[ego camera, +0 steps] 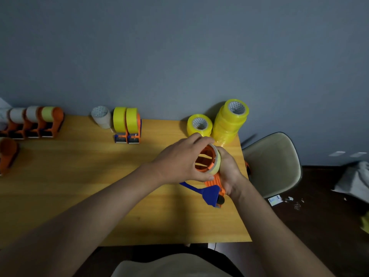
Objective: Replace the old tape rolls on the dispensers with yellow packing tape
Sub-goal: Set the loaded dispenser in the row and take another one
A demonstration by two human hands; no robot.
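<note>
I hold an orange tape dispenser (214, 181) with a blue blade guard over the right part of the wooden table (99, 196). My right hand (229, 172) grips its body from the right. My left hand (181, 160) curls its fingers round the thin, pale old tape roll (216, 160) on the orange hub. A single yellow tape roll (199, 124) and a tall stack of yellow rolls (229, 122) stand just behind my hands near the wall.
Two dispensers loaded with yellow tape (127, 124) stand at the back centre beside a loose pale roll (101, 116). Three orange dispensers (34, 122) line the back left, another (8, 154) at the left edge. A cream chair (273, 164) is right of the table.
</note>
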